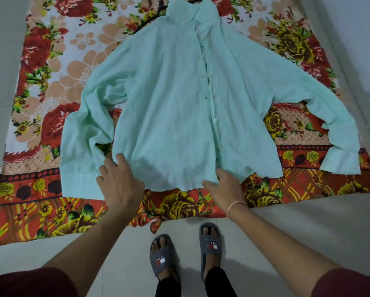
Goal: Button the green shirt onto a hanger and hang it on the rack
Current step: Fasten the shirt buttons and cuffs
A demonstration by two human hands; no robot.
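The light green shirt [179,99] lies spread face up on a floral cloth, collar far from me, sleeves out to both sides. Its button placket [209,93] runs down the middle and looks closed along most of its length. A dark hanger [156,17] shows as a thin curved bar at the shirt's left shoulder near the collar, the rest hidden under fabric. My left hand [119,181] rests with straight fingers on the hem's left corner. My right hand [222,187] lies on the hem below the placket, fingers flat. No rack is in view.
The floral cloth [51,116] covers the pale tiled floor [297,228]. My feet in grey slippers [186,249] stand just behind the cloth's near edge. A pale wall or skirting [364,61] runs along the right side.
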